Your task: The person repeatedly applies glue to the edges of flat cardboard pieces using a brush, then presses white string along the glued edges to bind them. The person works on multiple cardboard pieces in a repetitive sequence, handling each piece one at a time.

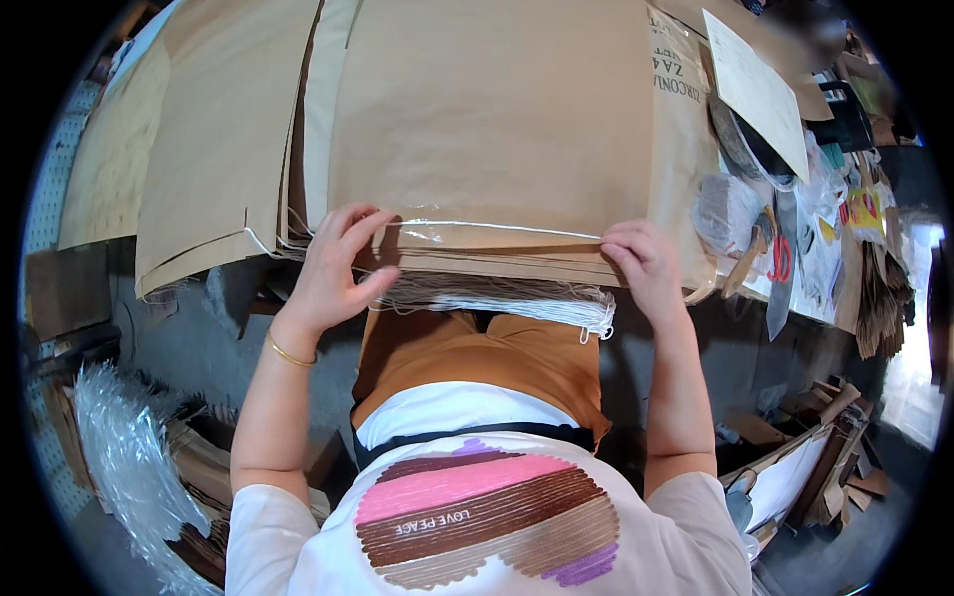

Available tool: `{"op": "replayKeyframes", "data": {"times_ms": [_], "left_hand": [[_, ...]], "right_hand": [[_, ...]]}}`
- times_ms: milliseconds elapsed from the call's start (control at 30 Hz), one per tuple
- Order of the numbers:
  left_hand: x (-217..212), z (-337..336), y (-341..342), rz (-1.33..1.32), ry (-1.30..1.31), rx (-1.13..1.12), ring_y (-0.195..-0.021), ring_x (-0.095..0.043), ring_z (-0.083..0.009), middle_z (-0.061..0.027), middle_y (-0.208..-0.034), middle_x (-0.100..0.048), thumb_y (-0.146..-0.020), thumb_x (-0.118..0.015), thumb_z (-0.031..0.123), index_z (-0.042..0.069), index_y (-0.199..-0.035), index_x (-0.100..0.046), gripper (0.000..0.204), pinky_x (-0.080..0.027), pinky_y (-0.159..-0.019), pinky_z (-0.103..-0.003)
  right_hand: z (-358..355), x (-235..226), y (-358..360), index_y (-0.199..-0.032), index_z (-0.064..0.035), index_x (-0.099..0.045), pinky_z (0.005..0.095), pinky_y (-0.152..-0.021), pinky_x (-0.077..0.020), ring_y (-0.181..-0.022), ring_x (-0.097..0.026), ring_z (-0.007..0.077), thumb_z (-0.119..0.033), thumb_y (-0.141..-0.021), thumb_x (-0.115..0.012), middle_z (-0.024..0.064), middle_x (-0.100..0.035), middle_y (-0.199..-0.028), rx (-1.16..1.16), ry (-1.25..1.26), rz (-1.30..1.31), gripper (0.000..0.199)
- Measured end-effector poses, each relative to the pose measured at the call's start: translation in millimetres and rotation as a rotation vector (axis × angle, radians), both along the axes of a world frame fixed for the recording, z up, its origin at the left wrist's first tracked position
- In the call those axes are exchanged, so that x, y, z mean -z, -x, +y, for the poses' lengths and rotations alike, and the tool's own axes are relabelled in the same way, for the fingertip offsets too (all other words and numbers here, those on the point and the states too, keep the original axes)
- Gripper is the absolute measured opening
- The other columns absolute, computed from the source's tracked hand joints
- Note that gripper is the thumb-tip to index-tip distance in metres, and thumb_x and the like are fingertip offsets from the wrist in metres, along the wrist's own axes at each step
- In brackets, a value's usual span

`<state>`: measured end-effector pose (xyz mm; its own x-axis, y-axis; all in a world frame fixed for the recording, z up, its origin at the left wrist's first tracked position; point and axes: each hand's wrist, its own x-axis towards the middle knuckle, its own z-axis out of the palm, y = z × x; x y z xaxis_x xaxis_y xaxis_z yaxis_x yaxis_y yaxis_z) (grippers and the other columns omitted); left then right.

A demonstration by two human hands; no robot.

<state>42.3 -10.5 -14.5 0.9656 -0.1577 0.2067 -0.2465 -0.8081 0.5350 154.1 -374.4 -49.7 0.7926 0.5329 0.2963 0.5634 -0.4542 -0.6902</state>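
Observation:
A white string stretches across the brown paper sheet close to its near edge. My right hand is closed, thumb and fingers pinching the string's right end. With thumb and fingers apart, my left hand rests on the paper by the string's left end. A strip of clear tape or film shines beside the string. Below the stacked paper edges, a bundle of white strings hangs over my lap.
More brown sheets lie at the left. On the right are a knife, red-handled scissors, a plastic-wrapped roll and a pale board. Clear plastic lies at lower left; scrap paper and card fill the lower right.

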Motion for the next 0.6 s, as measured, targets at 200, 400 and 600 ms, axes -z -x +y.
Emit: {"op": "replayKeyframes", "data": {"times_ms": [200,400,600], "left_hand": [[1.4,14.1,-21.9,0.286,0.149,-0.128,-0.081,-0.058,-0.0234,-0.0107,-0.091,-0.060,-0.073,-0.074,0.011,-0.002,-0.097,-0.063,0.029,-0.047,-0.074,-0.032],[20.3,-7.9,-32.2,0.103,-0.185,-0.418,-0.074,-0.062,-0.0319,-0.0145,-0.081,-0.060,-0.084,-0.064,0.015,0.000,-0.084,-0.059,0.016,-0.048,-0.063,-0.040],[16.7,-43.8,-26.8,-0.105,-0.354,-0.309,-0.096,-0.057,-0.0370,-0.0174,-0.101,-0.057,-0.081,-0.062,0.009,0.001,-0.117,-0.047,0.040,-0.046,-0.078,-0.047]], "right_hand": [[14.2,-14.0,-13.2,-0.081,0.0000,-0.064,0.0284,-0.057,-0.0441,-0.061,-0.054,0.0141,-0.013,-0.083,-0.069,0.0070,-0.060,-0.067,0.366,-0.041,0.655,0.014],[29.9,5.2,-5.1,-0.091,-0.0040,-0.065,0.0324,-0.061,-0.0465,-0.068,-0.058,0.0187,-0.011,-0.083,-0.066,0.0096,-0.062,-0.079,0.384,0.388,-0.059,0.010],[57.2,24.2,13.4,-0.125,-0.0025,-0.050,0.0409,-0.097,-0.0384,-0.114,-0.048,0.0296,-0.017,-0.085,-0.062,0.0168,-0.050,-0.127,0.404,0.176,-0.225,0.044]]}}
